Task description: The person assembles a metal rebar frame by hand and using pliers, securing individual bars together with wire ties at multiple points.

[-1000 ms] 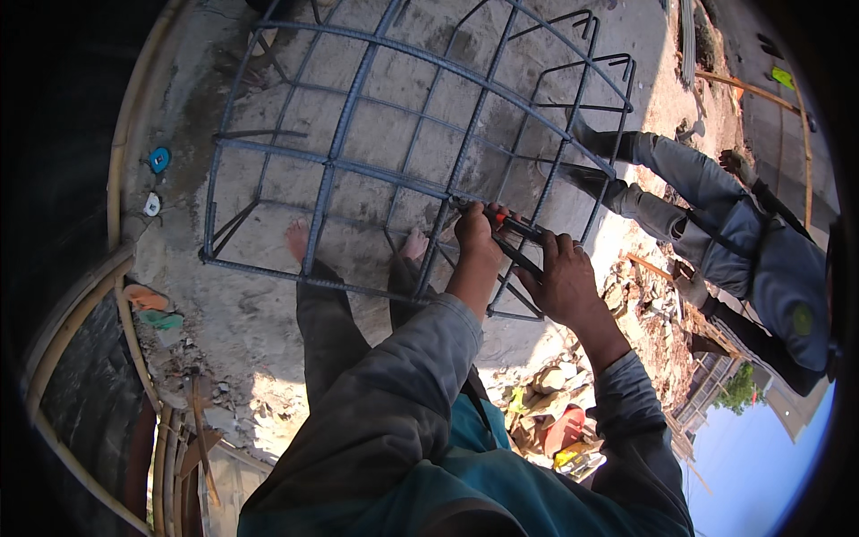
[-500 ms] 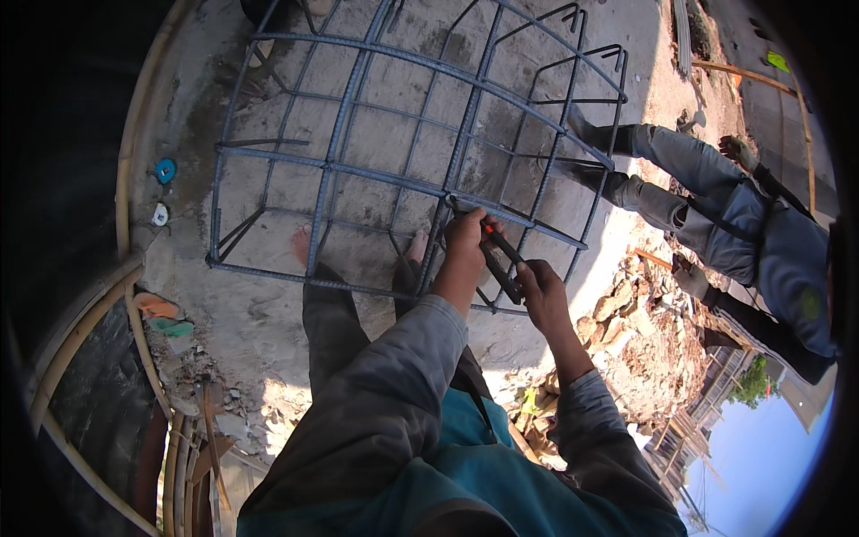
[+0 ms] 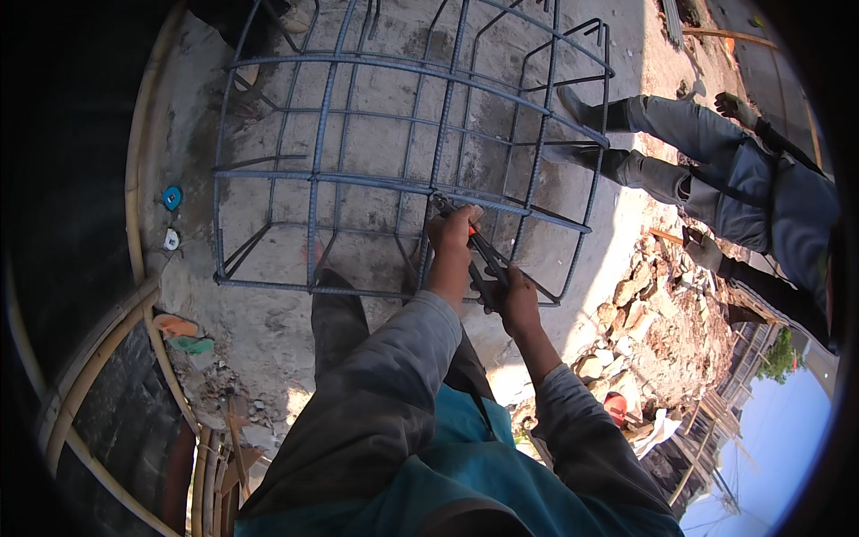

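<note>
My left hand (image 3: 452, 231) is closed around the front part of black-handled pincers (image 3: 486, 255), just behind their jaws. The jaws sit at a crossing of bars on a steel rebar cage (image 3: 376, 183). Lower on the tool, my right hand (image 3: 517, 304) is wrapped about the handle ends, which stand slightly apart. A red patch shows on the tool beside my left hand. Whether wire is caught in the jaws cannot be made out. My legs show under the near side of the cage.
At the right, a person in grey work clothes (image 3: 662, 174) stands by the cage, wearing gloves. Rubble (image 3: 658, 304) is heaped nearer on that side. To the left are bamboo poles (image 3: 139, 161), a blue round object (image 3: 172, 198) and sandals (image 3: 183, 333). Concrete lies beneath the cage.
The view has shifted, so the cage appears slightly left and higher. My right hand and the pincer handles have swung a little down and left. Both hands keep their hold.
</note>
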Available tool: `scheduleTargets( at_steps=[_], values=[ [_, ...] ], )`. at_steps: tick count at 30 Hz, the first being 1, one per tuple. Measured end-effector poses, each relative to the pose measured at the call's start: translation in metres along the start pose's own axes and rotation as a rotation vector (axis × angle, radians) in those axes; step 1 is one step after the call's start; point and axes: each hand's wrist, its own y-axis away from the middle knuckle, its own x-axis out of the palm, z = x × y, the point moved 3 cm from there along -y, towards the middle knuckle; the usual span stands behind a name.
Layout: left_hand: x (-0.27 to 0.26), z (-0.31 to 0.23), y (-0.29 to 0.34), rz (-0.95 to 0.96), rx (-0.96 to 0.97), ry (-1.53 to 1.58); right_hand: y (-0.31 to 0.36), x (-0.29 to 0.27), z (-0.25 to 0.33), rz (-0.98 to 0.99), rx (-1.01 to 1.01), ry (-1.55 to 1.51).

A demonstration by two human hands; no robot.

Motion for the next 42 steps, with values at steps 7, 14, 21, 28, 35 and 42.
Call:
scheduleTargets(
  at_steps=[7,14,21,28,35,42],
  values=[
    [-0.023,0.008,-0.002,0.373,-0.138,0.301,0.016,0.022,-0.039,0.023,0.172,-0.355],
    [-0.025,0.008,-0.005,0.108,-0.057,0.230,0.012,0.022,0.015,0.106,-0.183,0.534],
    [-0.061,0.006,-0.038,-0.047,0.166,-0.265,-0.024,0.066,0.026,0.208,-0.314,0.741],
    [-0.082,-0.071,0.032,-0.259,1.042,-1.405,0.019,0.035,-0.029,0.429,-0.060,-0.376],
    [-0.122,-0.073,0.059,0.001,0.789,-0.784,0.054,-0.019,-0.045,-0.039,-0.369,-0.414],
    [-0.190,-0.035,0.127,-0.194,1.004,-1.165,0.038,-0.104,0.028,-0.289,-0.588,-0.477]
  ],
)
